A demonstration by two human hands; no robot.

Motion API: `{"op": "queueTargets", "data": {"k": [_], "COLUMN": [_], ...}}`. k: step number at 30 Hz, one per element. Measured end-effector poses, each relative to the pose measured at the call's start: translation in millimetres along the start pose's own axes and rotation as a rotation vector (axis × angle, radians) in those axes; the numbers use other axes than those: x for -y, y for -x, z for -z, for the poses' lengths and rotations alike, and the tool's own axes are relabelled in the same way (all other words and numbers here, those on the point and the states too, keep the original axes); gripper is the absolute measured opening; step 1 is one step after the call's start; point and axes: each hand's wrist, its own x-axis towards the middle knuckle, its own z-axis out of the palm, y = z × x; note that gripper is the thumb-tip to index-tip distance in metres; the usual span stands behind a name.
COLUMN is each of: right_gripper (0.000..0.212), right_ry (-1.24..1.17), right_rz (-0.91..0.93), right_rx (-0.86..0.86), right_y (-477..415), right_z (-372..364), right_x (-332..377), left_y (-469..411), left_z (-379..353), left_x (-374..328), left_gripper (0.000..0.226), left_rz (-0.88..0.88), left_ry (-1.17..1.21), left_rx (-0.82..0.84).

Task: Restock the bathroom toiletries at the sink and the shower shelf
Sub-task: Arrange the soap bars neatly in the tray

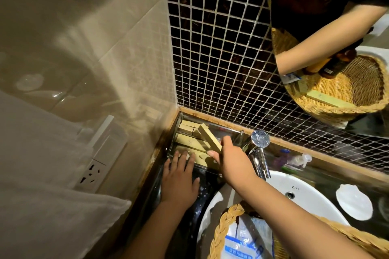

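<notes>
A clear acrylic tray stands in the counter's back left corner and holds several tan cardboard toiletry boxes. My right hand grips a long tan box, tilted, one end down in the tray. My left hand rests flat with spread fingers on the dark counter, its fingertips at the tray's front edge. A wicker basket sits in the white sink under my right forearm, with a plastic packet inside.
A chrome tap rises just right of the tray. Small bottles and a wrapped item lie behind the sink. White towels and a wall socket are at the left. The mirror reflects the basket.
</notes>
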Motion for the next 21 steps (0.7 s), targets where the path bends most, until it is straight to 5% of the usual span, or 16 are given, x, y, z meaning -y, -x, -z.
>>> {"op": "queueTargets", "data": {"k": [7,15,21], "right_gripper": [0.048,0.036,0.051], "right_ry": [0.184,0.167,0.334], "right_rz": [0.089,0.267,0.395], "right_rx": [0.138,0.164,0.101], "right_y": [-8,-5,16], "right_z": [-3,-7,7], "right_x": [-3,5,-2], "left_y": [13,-7,-14], "left_z": [21,32,45], "left_x": [8,18,27], "left_gripper": [0.097,0.066,0.055], "left_rz": [-0.041,-0.225,-0.118], "left_ry": [0.105,0.045,0.079], "left_rx": [-0.259,-0.272,-0.219]}}
